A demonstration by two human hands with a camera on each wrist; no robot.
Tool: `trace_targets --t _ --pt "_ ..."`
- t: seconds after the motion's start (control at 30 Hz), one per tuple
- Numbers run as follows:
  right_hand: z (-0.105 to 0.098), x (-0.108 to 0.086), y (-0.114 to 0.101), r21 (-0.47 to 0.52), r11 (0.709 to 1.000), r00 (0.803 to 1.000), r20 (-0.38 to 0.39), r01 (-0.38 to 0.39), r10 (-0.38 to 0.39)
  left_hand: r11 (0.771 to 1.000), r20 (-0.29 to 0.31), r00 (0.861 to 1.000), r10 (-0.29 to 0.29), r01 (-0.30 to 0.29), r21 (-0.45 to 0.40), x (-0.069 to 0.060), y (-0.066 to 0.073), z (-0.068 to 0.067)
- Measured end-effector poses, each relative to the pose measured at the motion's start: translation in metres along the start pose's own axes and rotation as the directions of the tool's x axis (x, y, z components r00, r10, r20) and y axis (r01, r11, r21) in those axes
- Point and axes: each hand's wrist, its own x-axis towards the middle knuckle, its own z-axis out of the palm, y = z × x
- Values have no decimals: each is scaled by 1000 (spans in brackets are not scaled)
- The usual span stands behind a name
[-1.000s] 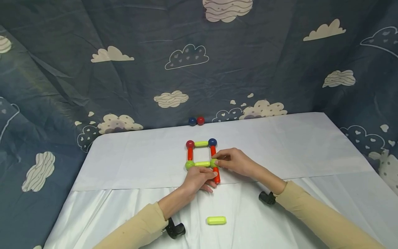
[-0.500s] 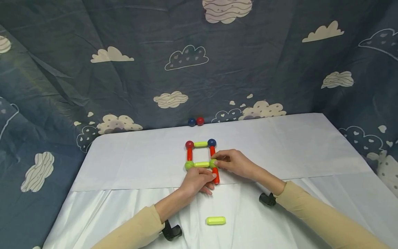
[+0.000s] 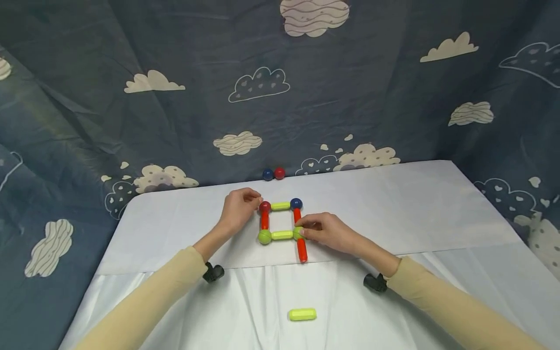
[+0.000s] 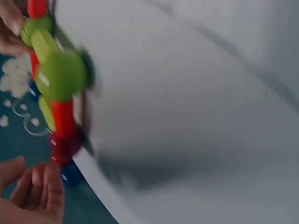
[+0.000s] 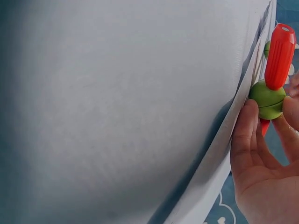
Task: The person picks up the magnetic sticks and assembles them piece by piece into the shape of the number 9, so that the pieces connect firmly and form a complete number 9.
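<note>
In the head view, red and yellow-green magnetic rods join balls into a square on the white table. Its corners are a red ball [image 3: 265,207], a blue ball [image 3: 296,203], a left green ball [image 3: 264,236] and a right green ball [image 3: 299,233]. My right hand [image 3: 325,229] pinches the right green ball between thumb and fingers. From that ball a red rod [image 3: 302,251] sticks out toward me. My left hand [image 3: 238,209] is beside the red ball, loosely curled with nothing in it; whether its fingertips touch the ball I cannot tell.
A loose blue ball [image 3: 268,174] and a loose red ball [image 3: 279,173] sit together at the table's back edge. One yellow-green rod [image 3: 302,314] lies nearer me. A dark cloud-print curtain [image 3: 192,116] hangs behind the white table [image 3: 393,209].
My left hand has left the near red rod and moved up and left to beside the square's red ball. The rod stays attached. My right hand keeps its pinch on the green ball.
</note>
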Motion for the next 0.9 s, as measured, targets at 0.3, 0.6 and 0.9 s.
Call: trace_targets --t 0.3,0.6,0.9 --pt "-3 -4 2 -6 1000 1000 -2 -15 15 988 -6 997 78 -76 133 59 -14 10" --pt "-1 -4 0 14 1000 1000 5 -3 2 988 67 998 -13 2 157 82 -12 24" --pt "-2 -2 -2 9 1000 1000 2 0 0 985 60 997 -41 30 173 94 -8 30"
